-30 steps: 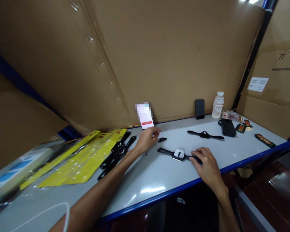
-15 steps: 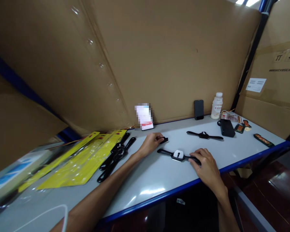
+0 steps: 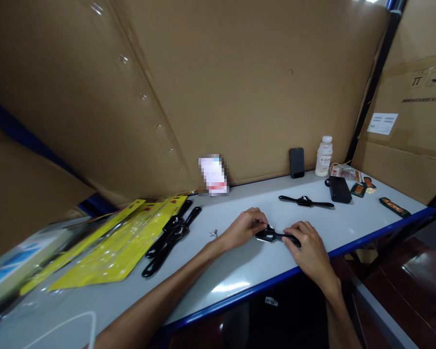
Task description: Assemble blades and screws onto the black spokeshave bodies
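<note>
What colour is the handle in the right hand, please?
The handle is black; see the head view.

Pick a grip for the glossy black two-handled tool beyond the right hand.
Probably the right handle of the black tool, pinched from the near side: it's slim and bare, while silvery hardware sits midway and the black rectangular case lies behind the tip.

Shows a bare left hand [image 3: 247, 226] and a bare right hand [image 3: 310, 242], both with slender, entirely uncovered fingers [image 3: 298, 229]. Narrows smoothly at the left wrist [image 3: 218, 245], then broadens along a long, lean, uncovered left forearm [image 3: 167, 288] as far as the bottom edge of view. Tapers likewise at the right wrist [image 3: 333, 285], equally uncovered, with a shorter visible stretch of bare right forearm [image 3: 341, 320] below. Too blurred and small for finer detail.
</note>
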Tool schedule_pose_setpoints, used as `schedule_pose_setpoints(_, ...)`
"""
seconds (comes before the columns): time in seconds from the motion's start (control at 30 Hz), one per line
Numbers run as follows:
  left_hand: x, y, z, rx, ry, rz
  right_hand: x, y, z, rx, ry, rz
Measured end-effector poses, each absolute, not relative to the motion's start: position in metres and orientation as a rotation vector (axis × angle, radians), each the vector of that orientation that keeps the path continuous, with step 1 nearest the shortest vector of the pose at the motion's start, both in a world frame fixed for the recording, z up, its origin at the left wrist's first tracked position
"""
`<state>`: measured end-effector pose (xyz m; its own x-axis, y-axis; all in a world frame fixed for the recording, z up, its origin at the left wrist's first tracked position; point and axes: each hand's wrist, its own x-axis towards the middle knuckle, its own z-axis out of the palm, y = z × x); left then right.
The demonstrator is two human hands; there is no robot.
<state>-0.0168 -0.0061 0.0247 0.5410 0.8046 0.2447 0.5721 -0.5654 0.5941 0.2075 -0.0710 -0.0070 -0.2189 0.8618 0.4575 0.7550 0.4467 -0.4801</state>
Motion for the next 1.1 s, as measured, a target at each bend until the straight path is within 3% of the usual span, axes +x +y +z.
schedule_pose_setpoints(0.47, -0.013, -0.009, 0.024, 2.315, 1.052, 0.738, 0.209, -0.069, -0.009, -1.348, -2.026, 0.205)
schedule_pose_setpoints(0.7, -0.047, -0.008, 0.067, 2.331, 1.285, 0.954, 0.208, -0.071, -0.007, -1.342, -2.012, 0.236)
schedule_pose_setpoints(0.83, -0.096, -0.014, 0.074, 2.404, 1.555, 0.734, 0.209, -0.07, -0.009, -1.322, -2.006, 0.23)
schedule_pose_setpoints(1.1, -0.142, -0.041, 0.028, 2.302, 1.892, 0.317, 0.208, -0.07, -0.006, -1.299, -2.014, 0.228)
